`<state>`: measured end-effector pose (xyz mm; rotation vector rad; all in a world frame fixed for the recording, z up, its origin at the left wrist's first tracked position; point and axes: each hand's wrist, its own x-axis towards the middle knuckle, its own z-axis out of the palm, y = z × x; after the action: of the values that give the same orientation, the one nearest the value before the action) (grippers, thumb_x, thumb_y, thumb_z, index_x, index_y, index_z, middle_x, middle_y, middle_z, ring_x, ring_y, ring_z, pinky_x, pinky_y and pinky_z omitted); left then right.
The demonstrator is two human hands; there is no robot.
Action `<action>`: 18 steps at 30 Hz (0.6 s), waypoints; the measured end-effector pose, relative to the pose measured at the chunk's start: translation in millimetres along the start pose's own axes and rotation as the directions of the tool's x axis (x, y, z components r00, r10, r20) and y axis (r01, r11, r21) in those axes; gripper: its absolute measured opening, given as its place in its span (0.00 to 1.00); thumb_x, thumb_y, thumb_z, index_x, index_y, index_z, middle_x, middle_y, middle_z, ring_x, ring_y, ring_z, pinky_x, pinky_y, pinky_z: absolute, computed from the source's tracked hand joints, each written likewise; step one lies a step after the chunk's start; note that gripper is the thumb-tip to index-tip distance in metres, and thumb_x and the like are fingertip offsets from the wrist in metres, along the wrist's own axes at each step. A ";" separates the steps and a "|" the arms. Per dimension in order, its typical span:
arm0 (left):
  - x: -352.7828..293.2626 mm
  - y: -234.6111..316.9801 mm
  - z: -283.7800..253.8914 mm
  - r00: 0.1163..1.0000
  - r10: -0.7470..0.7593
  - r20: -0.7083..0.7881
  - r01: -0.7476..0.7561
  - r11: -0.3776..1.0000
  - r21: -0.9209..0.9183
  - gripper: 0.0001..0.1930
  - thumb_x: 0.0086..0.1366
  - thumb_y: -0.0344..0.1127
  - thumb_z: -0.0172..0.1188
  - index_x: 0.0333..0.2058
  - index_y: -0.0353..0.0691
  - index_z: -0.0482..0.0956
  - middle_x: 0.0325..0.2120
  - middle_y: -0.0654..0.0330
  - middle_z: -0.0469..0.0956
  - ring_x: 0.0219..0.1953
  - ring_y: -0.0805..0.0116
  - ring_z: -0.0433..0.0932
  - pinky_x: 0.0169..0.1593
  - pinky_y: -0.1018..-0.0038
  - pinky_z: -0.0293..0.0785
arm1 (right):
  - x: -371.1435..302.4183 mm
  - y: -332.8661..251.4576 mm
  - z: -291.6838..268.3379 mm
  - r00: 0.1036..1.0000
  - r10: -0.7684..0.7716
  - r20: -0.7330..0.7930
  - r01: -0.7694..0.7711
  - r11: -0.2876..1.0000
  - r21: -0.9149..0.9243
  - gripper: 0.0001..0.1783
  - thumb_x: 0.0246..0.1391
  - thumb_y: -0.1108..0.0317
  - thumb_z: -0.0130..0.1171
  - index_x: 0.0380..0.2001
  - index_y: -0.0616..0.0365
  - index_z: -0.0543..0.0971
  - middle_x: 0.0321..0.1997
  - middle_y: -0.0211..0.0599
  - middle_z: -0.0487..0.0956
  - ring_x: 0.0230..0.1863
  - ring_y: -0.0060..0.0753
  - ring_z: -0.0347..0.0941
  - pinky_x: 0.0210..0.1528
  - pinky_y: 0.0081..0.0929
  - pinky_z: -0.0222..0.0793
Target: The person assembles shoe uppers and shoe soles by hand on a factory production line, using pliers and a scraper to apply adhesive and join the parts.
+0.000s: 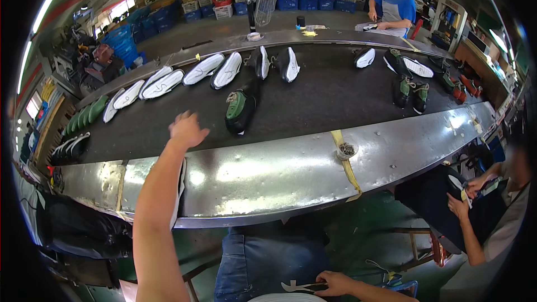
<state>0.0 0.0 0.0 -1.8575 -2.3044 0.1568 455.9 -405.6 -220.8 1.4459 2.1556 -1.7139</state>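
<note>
The left hand [187,130] reaches out over the dark belt [313,100], fingers loosely curled and slightly spread, holding nothing; it hovers above the belt's near edge. Nearest to it, just to the right, a green shoe [239,111] lies on the belt, toe toward the person, apart from the hand. The right hand [334,283] rests low by the lap, its fingers closed around a pair of scissors [302,286] just above a white sole [288,297] at the lower edge. Between the person and the belt runs the shiny metal desk [263,173], with a yellow tape strip [347,162] across it and a small cup [347,150] of bits sitting on the strip. Farther along the belt, a row of white soles [204,69] lies side by side on the left, and more green shoes [411,92] stand well apart on the right. At the right, a seated person's hands [467,196] work on a dark shoe in their lap. Across the belt, another person in a blue shirt [394,8] leans on the far desk. Blue crates [307,1] are stacked behind.
</note>
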 end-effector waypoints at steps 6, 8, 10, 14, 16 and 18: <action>6.5 -47.5 13.6 0.913 0.087 0.398 0.147 0.841 -0.521 0.32 0.51 0.57 0.68 0.40 0.29 0.84 0.35 0.45 0.84 0.38 0.58 0.84 0.40 0.59 0.77 | -12.3 -2.6 14.7 0.991 -0.040 -0.127 0.030 0.996 -0.081 0.33 0.50 0.40 0.66 0.47 0.57 0.74 0.46 0.45 0.78 0.46 0.48 0.78 0.47 0.39 0.74; -21.4 -70.9 1.2 0.960 0.063 0.272 0.090 0.854 -0.513 0.33 0.52 0.53 0.68 0.47 0.26 0.80 0.41 0.41 0.82 0.42 0.54 0.83 0.45 0.58 0.77 | -9.1 -13.6 7.9 0.993 -0.096 -0.064 0.085 0.985 -0.148 0.32 0.52 0.44 0.65 0.49 0.57 0.71 0.47 0.45 0.76 0.47 0.53 0.77 0.46 0.45 0.73; -14.8 -160.9 76.8 0.996 0.075 0.057 -0.036 0.865 -0.500 0.32 0.53 0.45 0.67 0.52 0.25 0.77 0.45 0.40 0.81 0.46 0.52 0.82 0.51 0.61 0.76 | -5.5 -29.1 7.1 0.988 -0.154 0.005 0.152 0.965 -0.213 0.33 0.46 0.49 0.71 0.48 0.57 0.71 0.48 0.48 0.76 0.48 0.55 0.77 0.47 0.47 0.73; -70.0 -87.0 35.8 0.947 0.320 0.040 -0.199 0.678 -0.708 0.31 0.56 0.36 0.63 0.58 0.27 0.71 0.57 0.41 0.74 0.59 0.51 0.74 0.62 0.64 0.67 | -29.2 -42.1 27.5 0.996 -0.047 -0.074 0.027 0.970 -0.241 0.36 0.40 0.55 0.74 0.49 0.62 0.71 0.50 0.51 0.74 0.51 0.56 0.75 0.49 0.47 0.72; -120.0 -68.5 30.4 0.891 0.396 -0.221 -0.448 0.687 -0.572 0.34 0.59 0.38 0.62 0.62 0.28 0.66 0.60 0.41 0.70 0.63 0.50 0.68 0.65 0.62 0.61 | -41.2 -39.6 40.5 0.995 -0.027 -0.094 0.006 0.975 -0.221 0.35 0.37 0.58 0.74 0.47 0.62 0.72 0.47 0.51 0.76 0.49 0.55 0.75 0.50 0.45 0.72; -189.2 -58.3 16.4 0.785 0.439 -0.437 -0.603 0.703 -0.377 0.37 0.62 0.40 0.60 0.66 0.28 0.61 0.63 0.41 0.66 0.67 0.49 0.63 0.69 0.61 0.56 | -49.6 -26.1 48.1 0.990 -0.076 -0.121 0.058 0.987 -0.148 0.34 0.36 0.59 0.75 0.46 0.61 0.72 0.43 0.50 0.76 0.47 0.54 0.75 0.49 0.44 0.72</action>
<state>-20.4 -196.7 -18.3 -2.5337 -1.6185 -0.6964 443.2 -473.1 -193.6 1.4982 2.3634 -1.4867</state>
